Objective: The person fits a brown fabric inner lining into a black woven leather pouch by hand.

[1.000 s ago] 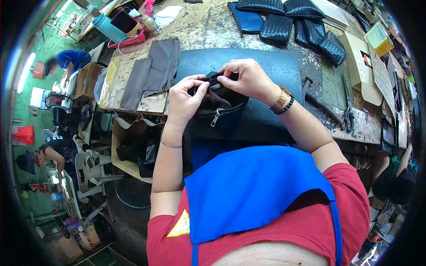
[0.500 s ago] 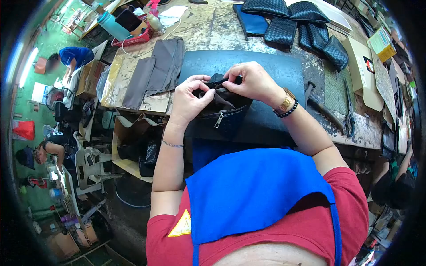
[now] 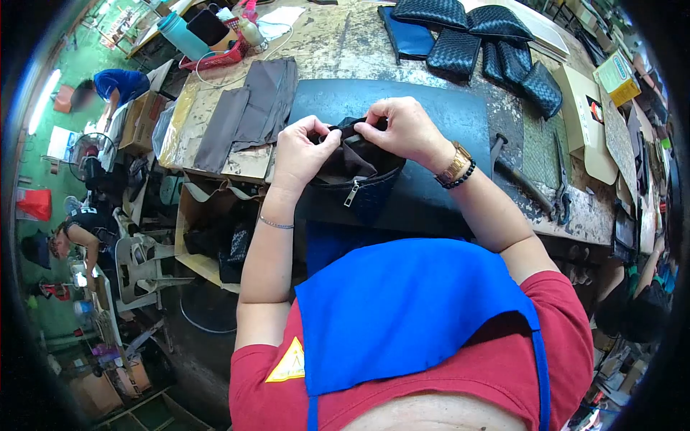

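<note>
A dark pouch [image 3: 369, 188] with a brown lining and a silver zipper pull [image 3: 351, 193] hangs between my hands over the black work mat [image 3: 445, 118]. My left hand [image 3: 305, 152] pinches its upper rim from the left, thumb against forefinger. On the right, my right hand [image 3: 410, 133] pinches the same rim a short way off. The pouch mouth faces me, with lining showing below my fingertips. Folded dark lining cloth [image 3: 264, 100] lies left of the mat.
Several woven black pouches [image 3: 454, 54] lie at the back right. A hammer [image 3: 523, 179] and scissors [image 3: 562, 179] rest right of the mat. A red basket [image 3: 226, 61] with a turquoise bottle [image 3: 183, 36] stands back left. An open carton [image 3: 198, 266] sits below the table's left side. Other people work at far left.
Both hands have shifted slightly along the pouch rim, and my fingertips hold it a little farther apart. The whole view has moved slightly.
</note>
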Demonstrator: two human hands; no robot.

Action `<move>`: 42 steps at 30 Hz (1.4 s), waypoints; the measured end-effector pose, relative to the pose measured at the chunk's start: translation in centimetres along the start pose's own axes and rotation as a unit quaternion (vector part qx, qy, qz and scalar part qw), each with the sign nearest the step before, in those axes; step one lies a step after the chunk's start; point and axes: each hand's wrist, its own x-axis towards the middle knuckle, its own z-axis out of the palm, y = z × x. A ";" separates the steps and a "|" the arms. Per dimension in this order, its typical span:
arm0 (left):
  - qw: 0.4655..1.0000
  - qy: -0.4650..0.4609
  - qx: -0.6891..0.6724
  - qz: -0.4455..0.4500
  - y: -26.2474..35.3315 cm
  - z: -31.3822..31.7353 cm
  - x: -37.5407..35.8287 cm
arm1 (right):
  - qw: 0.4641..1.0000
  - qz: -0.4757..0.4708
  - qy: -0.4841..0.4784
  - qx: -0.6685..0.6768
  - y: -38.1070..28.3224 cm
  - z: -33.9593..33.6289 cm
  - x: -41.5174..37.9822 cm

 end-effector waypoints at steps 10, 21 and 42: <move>0.998 -0.023 0.036 0.053 0.4 0.4 1.1 | 0.998 -0.041 0.028 -0.042 1.2 0.2 0.2; 0.997 -0.005 0.056 0.043 1.0 0.8 1.1 | 0.997 -0.002 0.044 -0.057 1.0 -0.6 0.1; 0.950 0.051 0.227 0.210 1.5 -0.7 0.8 | 0.996 0.009 -0.072 0.043 0.1 -1.9 1.0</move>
